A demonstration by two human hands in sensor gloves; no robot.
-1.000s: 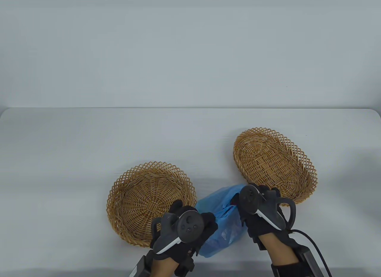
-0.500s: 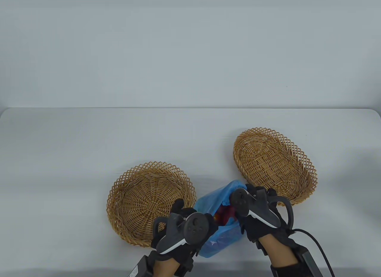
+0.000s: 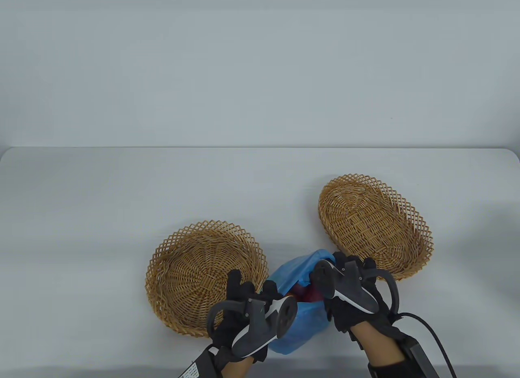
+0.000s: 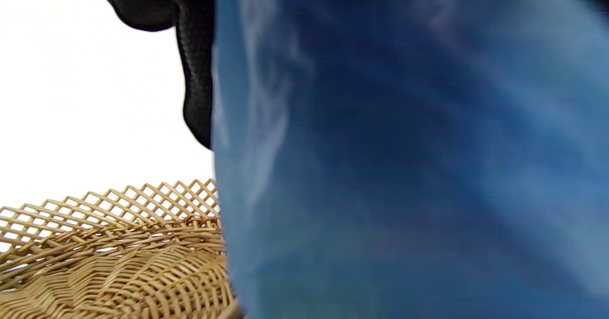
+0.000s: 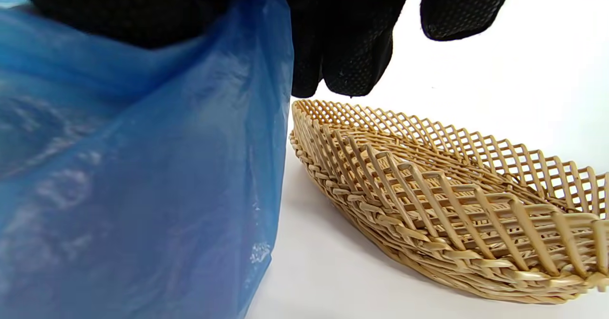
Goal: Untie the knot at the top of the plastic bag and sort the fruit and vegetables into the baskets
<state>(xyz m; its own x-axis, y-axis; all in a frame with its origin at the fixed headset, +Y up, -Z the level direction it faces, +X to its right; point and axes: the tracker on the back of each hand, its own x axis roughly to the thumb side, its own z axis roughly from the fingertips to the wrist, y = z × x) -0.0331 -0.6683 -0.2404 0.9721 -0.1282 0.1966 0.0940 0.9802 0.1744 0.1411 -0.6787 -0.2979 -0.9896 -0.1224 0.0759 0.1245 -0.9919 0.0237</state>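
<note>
A blue plastic bag [image 3: 302,327] stands near the table's front edge between two wicker baskets. Its top is pulled open, and red produce [image 3: 305,292] shows inside. My left hand [image 3: 252,290] holds the bag's left rim and my right hand [image 3: 339,259] holds the right rim. The left wrist view is mostly filled by the bag [image 4: 404,157], with gloved fingers [image 4: 195,71] along its edge. In the right wrist view the bag [image 5: 142,181] hangs from under my gloved fingers [image 5: 352,38]. The trackers hide the exact grip.
The left basket [image 3: 170,240] lies just left of the bag, its rim [image 4: 119,204] close to my left hand. Behind my right hand lies the right basket [image 3: 410,215], whose rim [image 5: 452,157] nearly touches the bag. Nothing lies in either basket. The table's front edge is close below.
The bag's mouth has been pulled open, and red produce now shows. My left hand has rolled outward, tilting its tracker on edge. The right hand shifted slightly left.
</note>
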